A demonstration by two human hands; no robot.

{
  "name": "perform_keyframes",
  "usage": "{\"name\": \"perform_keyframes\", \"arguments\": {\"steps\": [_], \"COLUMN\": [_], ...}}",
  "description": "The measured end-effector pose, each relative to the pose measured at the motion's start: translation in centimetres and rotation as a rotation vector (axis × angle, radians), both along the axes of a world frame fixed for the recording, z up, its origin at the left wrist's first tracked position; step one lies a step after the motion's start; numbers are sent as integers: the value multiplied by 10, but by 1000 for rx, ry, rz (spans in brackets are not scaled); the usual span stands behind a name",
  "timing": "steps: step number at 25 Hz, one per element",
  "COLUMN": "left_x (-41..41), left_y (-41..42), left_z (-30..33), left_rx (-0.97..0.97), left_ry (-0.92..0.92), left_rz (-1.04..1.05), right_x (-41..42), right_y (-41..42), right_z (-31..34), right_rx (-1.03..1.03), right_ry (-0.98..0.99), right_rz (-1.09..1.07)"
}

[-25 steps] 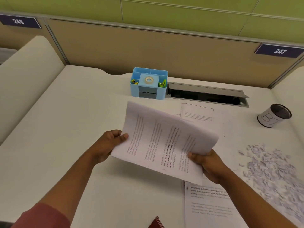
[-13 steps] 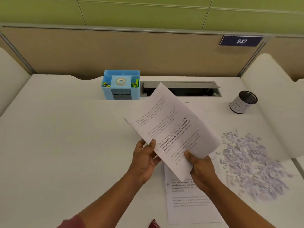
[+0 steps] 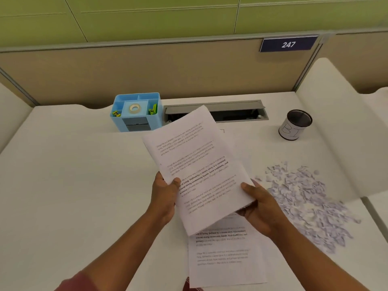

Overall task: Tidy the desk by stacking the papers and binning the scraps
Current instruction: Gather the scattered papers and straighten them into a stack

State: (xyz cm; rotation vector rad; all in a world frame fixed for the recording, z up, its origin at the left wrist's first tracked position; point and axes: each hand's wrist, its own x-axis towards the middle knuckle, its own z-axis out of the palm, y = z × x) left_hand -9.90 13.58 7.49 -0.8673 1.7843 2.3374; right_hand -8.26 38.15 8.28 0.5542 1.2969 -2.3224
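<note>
Paper sheaf [image 3: 197, 171], now turned lengthwise & pinched at its near edges by left hand [image 3: 164, 196] & right hand [image 3: 260, 206], is held above sheet [image 3: 224, 255] at desk [image 3: 69, 185] near edge, ready for stacking; scraps [image 3: 304, 198] unbinned by right edge

Partition sign [image 3: 288, 44] reads "247" — black cup [image 3: 295, 125] reads "BI".

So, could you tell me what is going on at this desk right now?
A person is tidying desk 247. Both hands hold a sheaf of printed papers above the desk, the left hand gripping its left edge and the right hand its lower right corner. Another printed sheet lies flat underneath. A pile of paper scraps sits to the right, not yet binned; the small black bin stands beyond it.
</note>
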Motion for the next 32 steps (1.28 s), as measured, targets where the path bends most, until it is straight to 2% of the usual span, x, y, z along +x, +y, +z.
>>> {"name": "perform_keyframes", "arguments": {"steps": [6, 12, 17, 24, 32], "left_x": [14, 22, 37, 26, -41], "left_y": [19, 40, 40, 30, 1], "left_z": [-15, -36, -55, -56, -56], "left_rx": [-49, -120, -594, -666, -782], "left_ry": [-38, -178, -315, -344, -256], "left_rz": [-342, -391, -277, -245, -306], "right_x": [-16, -8, -20, -41, -77], "right_y": [49, 62, 80, 73, 44], "right_z": [-12, -39, -59, -73, -82], "right_rx": [84, 233, 286, 234, 200], "right_ry": [-12, 2, -40, -78, -87], "right_rz": [371, 316, 226, 128, 93]}}
